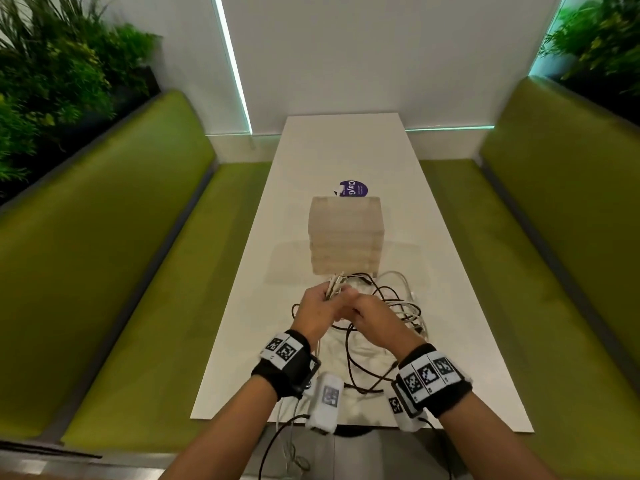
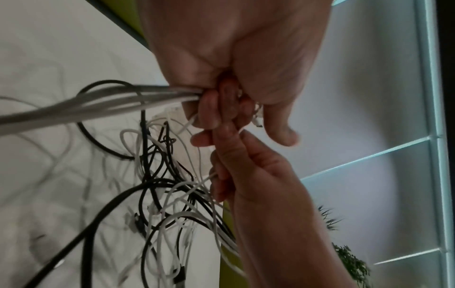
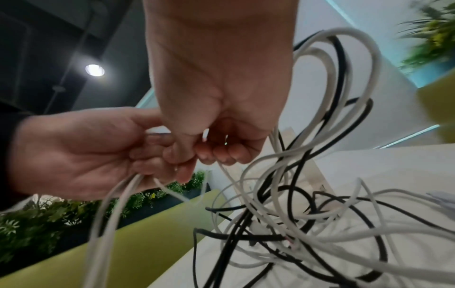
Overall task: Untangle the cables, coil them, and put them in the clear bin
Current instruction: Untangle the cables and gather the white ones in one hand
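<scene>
Over the near end of the white table [image 1: 446, 237], both hands meet above a tangle of black and white cables [image 1: 388, 306]. Her left hand [image 1: 317, 311] is closed around a gathered bunch of white loops [image 2: 98, 103], while the right hand [image 1: 375, 317] pinches a thin white strand [image 2: 206, 178] with curled fingers. Just beyond the tangle stands the clear bin [image 1: 344, 233], with green benches [image 1: 145, 258] on either side.

Head view looking down the table [image 1: 346, 150], wrist views upward, close, all sharing cables [image 1: 388, 306]
</scene>
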Tool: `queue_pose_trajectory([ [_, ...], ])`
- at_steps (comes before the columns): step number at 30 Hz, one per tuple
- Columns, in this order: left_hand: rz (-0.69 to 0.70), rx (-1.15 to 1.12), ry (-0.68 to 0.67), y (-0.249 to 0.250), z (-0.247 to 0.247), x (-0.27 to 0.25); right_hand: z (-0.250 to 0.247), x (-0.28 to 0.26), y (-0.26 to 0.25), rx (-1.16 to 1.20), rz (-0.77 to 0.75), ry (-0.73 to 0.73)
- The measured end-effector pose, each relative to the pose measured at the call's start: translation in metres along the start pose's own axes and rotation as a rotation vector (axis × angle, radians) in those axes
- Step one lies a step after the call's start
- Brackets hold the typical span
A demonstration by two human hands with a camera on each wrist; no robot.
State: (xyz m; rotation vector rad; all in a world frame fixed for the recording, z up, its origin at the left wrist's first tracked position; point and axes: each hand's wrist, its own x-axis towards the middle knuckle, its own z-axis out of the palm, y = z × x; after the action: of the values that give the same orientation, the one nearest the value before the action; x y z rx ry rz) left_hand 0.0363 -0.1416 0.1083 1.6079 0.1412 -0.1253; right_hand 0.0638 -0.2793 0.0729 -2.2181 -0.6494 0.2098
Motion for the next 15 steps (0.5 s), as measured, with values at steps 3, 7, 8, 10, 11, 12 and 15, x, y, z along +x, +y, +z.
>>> queue_pose_trajectory([
  [3, 0.064, -0.011, 0.084, 0.007, 0.001, 0.001, -0.002, 0.003, 0.000, -0.039, 0.043, 0.013],
  [7, 0.135, -0.025, 0.136, 0.014, -0.009, -0.001, -0.007, 0.006, 0.018, -0.176, 0.044, 0.029],
  [8, 0.139, -0.038, 0.142, 0.014, -0.011, -0.002, -0.008, 0.009, 0.022, -0.184, 0.025, 0.056],
  [10, 0.150, -0.084, 0.155, 0.015, -0.012, -0.007, -0.006, 0.017, 0.031, -0.221, 0.022, 0.103],
  [11, 0.158, -0.124, 0.170, 0.019, -0.011, -0.011, -0.005, 0.020, 0.036, -0.249, 0.051, 0.105],
  [12, 0.169, -0.176, 0.195, 0.025, -0.013, -0.014, -0.003, 0.023, 0.044, -0.281, 0.090, 0.095],
  [15, 0.238, -0.378, 0.305, 0.056, -0.033, -0.016, -0.001, 0.013, 0.073, -0.393, 0.223, 0.081],
])
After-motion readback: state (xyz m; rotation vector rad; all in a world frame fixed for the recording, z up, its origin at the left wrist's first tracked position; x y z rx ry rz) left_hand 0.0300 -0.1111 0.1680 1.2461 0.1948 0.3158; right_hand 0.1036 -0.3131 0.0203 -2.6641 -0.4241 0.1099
